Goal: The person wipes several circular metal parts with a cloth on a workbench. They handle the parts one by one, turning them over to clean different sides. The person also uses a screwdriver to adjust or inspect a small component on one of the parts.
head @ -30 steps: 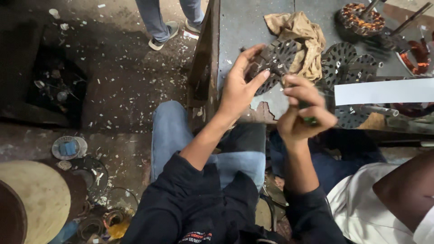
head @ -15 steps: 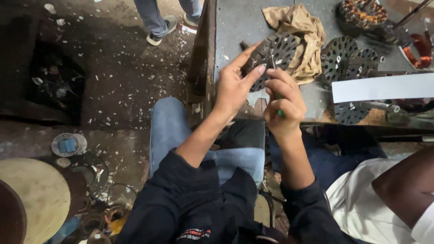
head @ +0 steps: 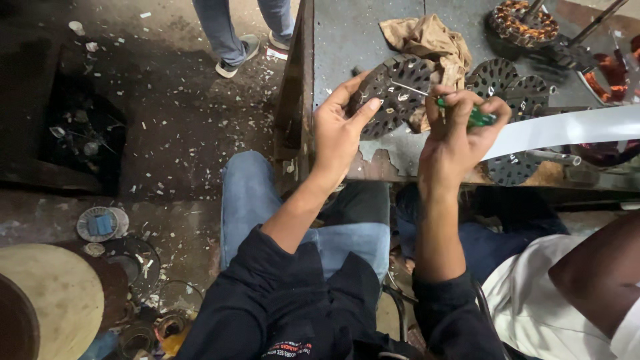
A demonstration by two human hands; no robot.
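Observation:
My left hand [head: 341, 127] grips a dark round slotted metal disc [head: 393, 93], like a motor core, held up at the near edge of the grey workbench [head: 347, 40]. My right hand [head: 461, 127] is closed around a green-handled screwdriver [head: 477, 117]. Its thin shaft points left and its tip rests on the disc's face. Both forearms reach forward over my knees in blue jeans.
A tan rag [head: 430, 40] lies behind the disc. More slotted discs [head: 510, 77] and copper-wound stators [head: 523, 23] sit on the bench at right, with a white strip [head: 573, 130]. Another person's legs [head: 240, 33] stand on the littered floor; a person in white [head: 567, 293] sits at right.
My right hand rose from below the disc to beside it, bringing the screwdriver tip onto the disc. My left hand kept its hold and shifted slightly.

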